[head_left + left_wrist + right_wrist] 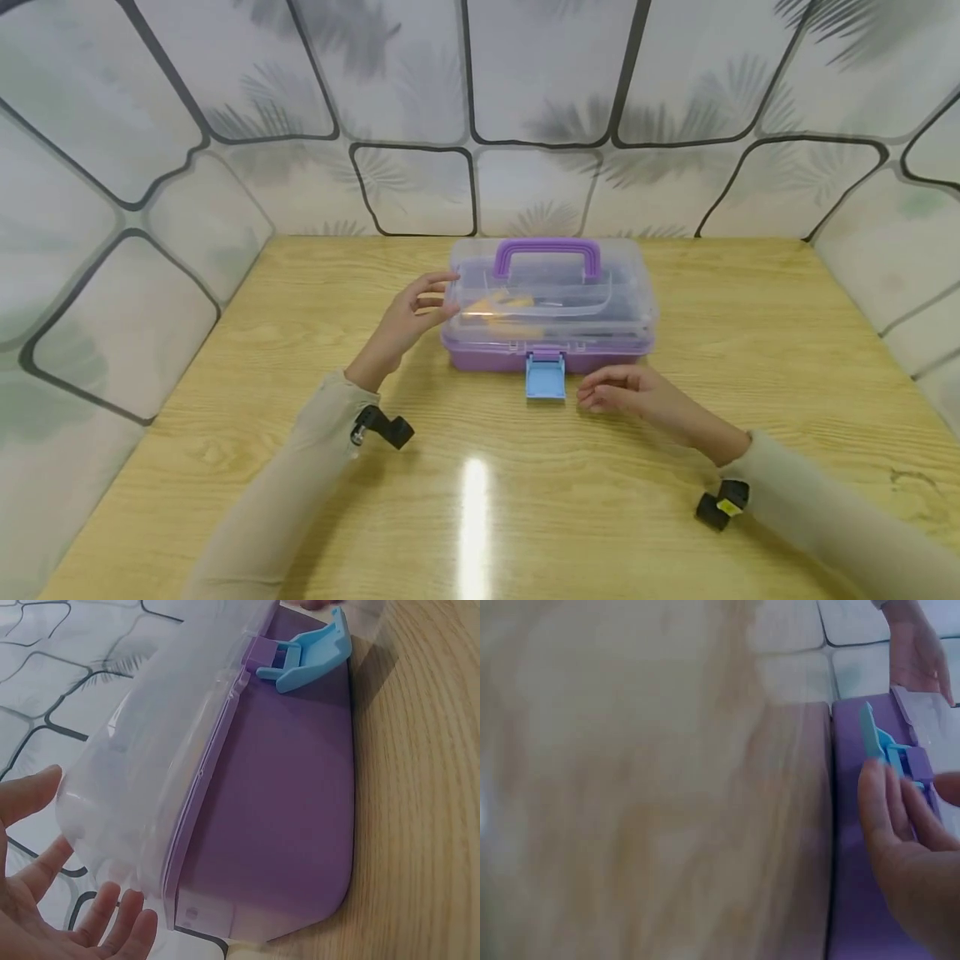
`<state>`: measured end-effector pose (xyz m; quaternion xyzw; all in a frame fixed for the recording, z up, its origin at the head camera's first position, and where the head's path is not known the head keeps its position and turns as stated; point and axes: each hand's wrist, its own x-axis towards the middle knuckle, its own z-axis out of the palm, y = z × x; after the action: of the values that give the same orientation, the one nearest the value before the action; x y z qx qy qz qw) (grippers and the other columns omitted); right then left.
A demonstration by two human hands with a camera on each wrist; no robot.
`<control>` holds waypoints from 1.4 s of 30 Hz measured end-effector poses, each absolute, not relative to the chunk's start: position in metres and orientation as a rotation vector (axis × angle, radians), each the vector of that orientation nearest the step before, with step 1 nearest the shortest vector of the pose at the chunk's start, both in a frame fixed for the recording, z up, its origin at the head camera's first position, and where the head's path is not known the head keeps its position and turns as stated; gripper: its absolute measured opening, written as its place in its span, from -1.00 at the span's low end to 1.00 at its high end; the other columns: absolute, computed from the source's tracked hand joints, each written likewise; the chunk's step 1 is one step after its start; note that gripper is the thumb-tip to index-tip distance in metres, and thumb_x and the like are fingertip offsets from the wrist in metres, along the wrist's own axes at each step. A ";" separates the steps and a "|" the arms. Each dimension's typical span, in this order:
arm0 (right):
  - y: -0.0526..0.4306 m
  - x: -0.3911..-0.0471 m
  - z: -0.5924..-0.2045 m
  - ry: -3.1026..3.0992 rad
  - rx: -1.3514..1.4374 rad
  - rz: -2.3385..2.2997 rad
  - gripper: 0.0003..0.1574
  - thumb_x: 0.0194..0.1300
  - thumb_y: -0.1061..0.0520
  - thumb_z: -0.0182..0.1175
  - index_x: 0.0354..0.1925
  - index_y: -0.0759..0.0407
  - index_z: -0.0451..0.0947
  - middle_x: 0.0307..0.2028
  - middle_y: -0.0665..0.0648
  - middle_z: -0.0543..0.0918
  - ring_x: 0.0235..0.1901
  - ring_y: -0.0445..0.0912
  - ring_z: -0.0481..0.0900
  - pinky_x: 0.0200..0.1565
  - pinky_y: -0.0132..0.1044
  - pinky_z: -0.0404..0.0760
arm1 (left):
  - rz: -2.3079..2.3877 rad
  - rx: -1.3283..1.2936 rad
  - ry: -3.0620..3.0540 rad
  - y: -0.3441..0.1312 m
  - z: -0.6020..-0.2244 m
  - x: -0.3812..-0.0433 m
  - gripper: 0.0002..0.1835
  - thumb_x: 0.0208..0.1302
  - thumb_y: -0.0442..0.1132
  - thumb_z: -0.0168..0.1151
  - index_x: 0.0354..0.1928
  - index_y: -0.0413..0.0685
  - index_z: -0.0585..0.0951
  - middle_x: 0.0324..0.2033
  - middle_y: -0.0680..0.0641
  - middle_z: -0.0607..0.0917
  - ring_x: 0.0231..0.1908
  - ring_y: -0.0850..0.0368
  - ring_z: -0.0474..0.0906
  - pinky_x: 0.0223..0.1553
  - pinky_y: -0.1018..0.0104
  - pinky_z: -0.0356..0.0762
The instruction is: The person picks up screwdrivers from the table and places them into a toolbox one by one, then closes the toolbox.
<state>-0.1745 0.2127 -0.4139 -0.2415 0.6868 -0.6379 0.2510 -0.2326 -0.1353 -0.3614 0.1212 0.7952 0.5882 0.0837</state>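
A plastic storage box with a purple base (487,360) and see-through lid (630,287) sits on the table, lid down. A purple carrying handle (547,245) tops it. The light-blue latch (545,380) on its front hangs flipped outward, unfastened; the left wrist view also shows this latch (319,656) swung away. My left hand (408,321) is at the lid's left end, thumb and fingers spread about the corner. Just right of the latch, my right hand (637,396) has loosely bent fingers and holds nothing visible. Yellow-orange items (498,308) show blurrily through the lid.
The wooden table (480,442) extends in front of the box and to both sides. Behind it and at the sides stand patterned fabric walls (420,192). Black wrist cameras sit on both sleeves.
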 end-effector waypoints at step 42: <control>0.156 -0.187 -0.406 1.507 -0.203 -1.914 -0.15 0.49 -0.15 -0.23 0.24 0.64 0.03 -0.06 0.24 0.64 -0.05 -0.07 0.64 0.16 -0.18 0.52 | 1.780 0.331 2.322 -0.134 -0.368 -0.235 -0.49 0.31 -0.11 0.15 0.29 0.13 0.34 0.25 -0.17 0.25 0.20 -0.16 0.26 0.22 -0.23 0.29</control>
<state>-0.1867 0.1557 -0.4059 -0.0779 0.5793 -0.7360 0.3416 -0.2348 -0.1341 -0.3675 0.1117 0.7849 0.6015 0.0983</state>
